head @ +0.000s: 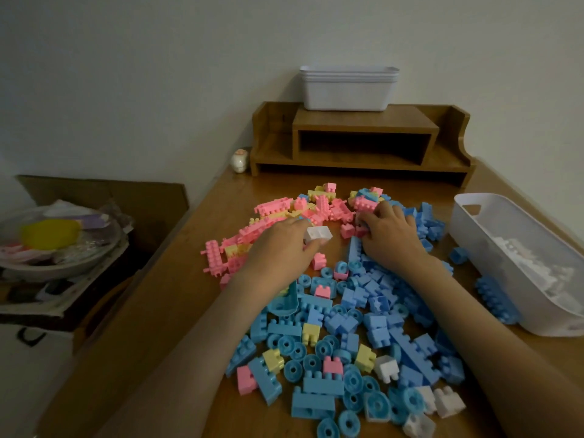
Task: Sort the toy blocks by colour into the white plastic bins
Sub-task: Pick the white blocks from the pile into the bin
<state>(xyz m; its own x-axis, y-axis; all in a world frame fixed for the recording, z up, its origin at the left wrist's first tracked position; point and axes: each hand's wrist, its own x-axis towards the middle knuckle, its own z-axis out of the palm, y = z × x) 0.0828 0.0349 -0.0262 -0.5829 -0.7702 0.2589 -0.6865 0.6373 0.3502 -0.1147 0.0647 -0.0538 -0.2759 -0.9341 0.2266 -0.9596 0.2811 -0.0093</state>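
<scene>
Nearest, to the left of the bin [493, 273] and closer in than it, loose white blocks [387, 368] are seen at the edge of a blue heap [347, 327] that is spread over the bench [189, 295], with a few yellow and pink pieces mixed in. Further out, still left of the bin, a white block [317, 235] is pinched between thumb and fingers of the left hand [281, 248]. The right hand [393, 240] is laid between that block and the bin, its fingers curled down among small pink pieces; whether one is gripped cannot be told. Pink blocks [275, 207] and yellow ones are massed left of the bin, at and just past the fingertips. The bin itself is set along the right edge of the bench and is partly filled with white pieces. Beyond the bin, a stack of bins [347, 90] is kept on a wooden shelf [363, 121] against the wall. The white colour appears to be the one being gathered, and the sort is judged far from done. Next, the held block would need to be carried across the right arm to the bin and released, and fresh bins fetched for the other colours.
</scene>
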